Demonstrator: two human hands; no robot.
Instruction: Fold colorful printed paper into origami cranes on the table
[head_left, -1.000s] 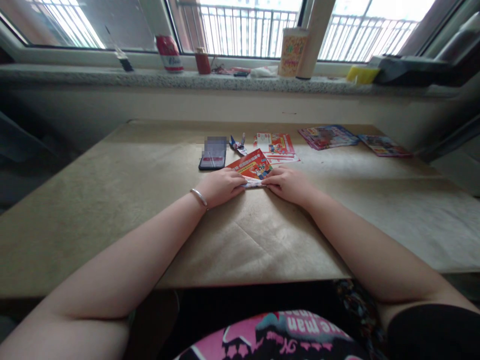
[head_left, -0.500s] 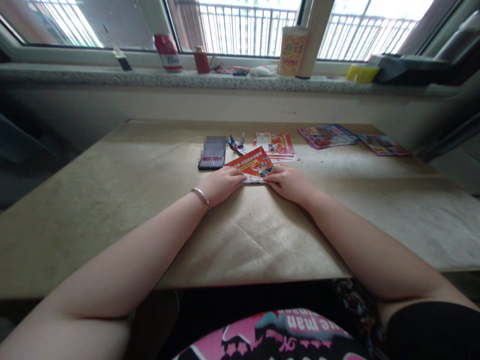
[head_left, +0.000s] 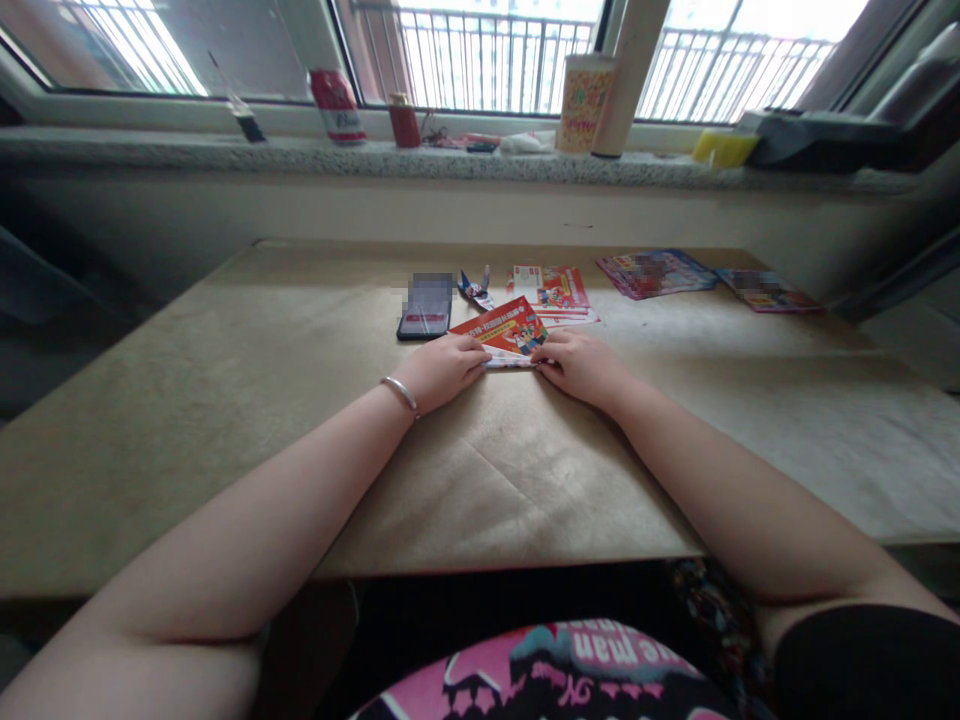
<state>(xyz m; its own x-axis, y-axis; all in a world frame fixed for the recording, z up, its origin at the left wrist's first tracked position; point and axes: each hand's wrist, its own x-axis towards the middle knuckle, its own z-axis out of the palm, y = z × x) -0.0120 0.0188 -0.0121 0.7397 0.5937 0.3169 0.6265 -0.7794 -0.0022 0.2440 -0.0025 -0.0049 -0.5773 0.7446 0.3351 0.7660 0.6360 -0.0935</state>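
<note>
A red printed paper sheet lies on the table between my hands, its near edge folded over into a pale strip. My left hand grips the left end of that fold, fingers pressed together on it. At the right end my right hand pinches the same fold between thumb and fingers. Just beyond my left hand rests a phone with its screen up. A small folded paper piece, blue and white, stands beside the phone. More red leaflets lie behind the sheet.
Colourful leaflets are fanned out at the table's back right, with another stack next to them. On the stone windowsill stand a red can, a red bottle, a patterned paper cup and a yellow sponge.
My right hand has shifted very slightly along the fold, its fingertips now a little further right. My left hand and the sheet stay almost in place.
</note>
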